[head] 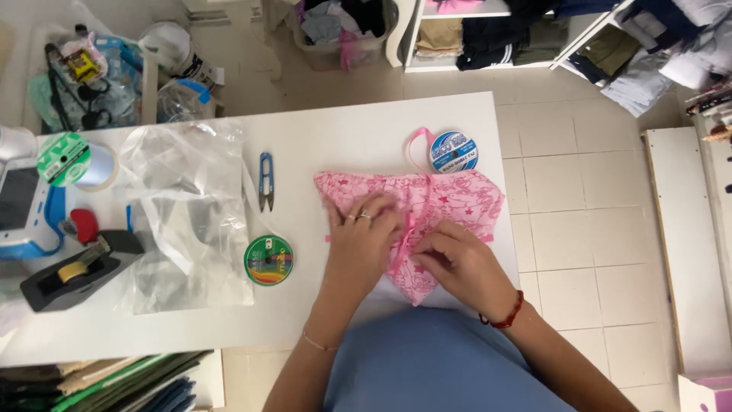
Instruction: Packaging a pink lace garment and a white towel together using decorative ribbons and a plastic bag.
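A pink patterned fabric piece (465, 200) lies on the white table (343, 137) near its right edge. My left hand (362, 240) presses flat on the fabric's left part, rings on two fingers. My right hand (457, 263) pinches the fabric and a pink ribbon (402, 243) at the middle seam. The ribbon runs up to a loop (415, 145) beside a blue ribbon spool (454, 151).
Blue thread snips (265, 179), a green spool (268, 260), clear plastic bags (187, 206), a black tape dispenser (72, 271), a green-and-white tape roll (65, 159) and a white-and-blue device (23, 202) lie to the left. Shelves of clothes (488, 34) stand beyond the table.
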